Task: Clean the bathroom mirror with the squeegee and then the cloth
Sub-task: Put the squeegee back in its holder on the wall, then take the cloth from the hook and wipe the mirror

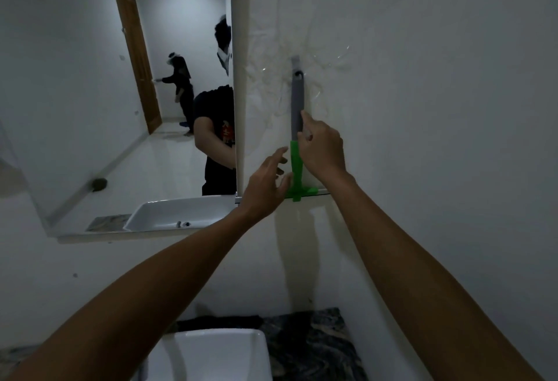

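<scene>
My right hand [321, 151] pinches the squeegee [297, 127] handle with its fingers [305, 121]; my left hand [265, 181] hovers spread and empty beside it. The squeegee stands upright just right of the mirror [120, 93], on a small shelf [320, 192].

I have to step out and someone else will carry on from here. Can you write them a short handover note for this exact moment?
Right hand: fingers closing on the grey handle of the squeegee, grip not yet firm.
Left hand: open, beside the squeegee's green lower part, holding nothing.
Squeegee: upright against the white wall, its green head resting on the small glass shelf right of the mirror.
Cloth: not in view.
Sink: directly below.
Done: nothing on the mirror yet, as far as can be seen.
Left: lift the squeegee, wipe the mirror, then find the cloth and finish.
</scene>
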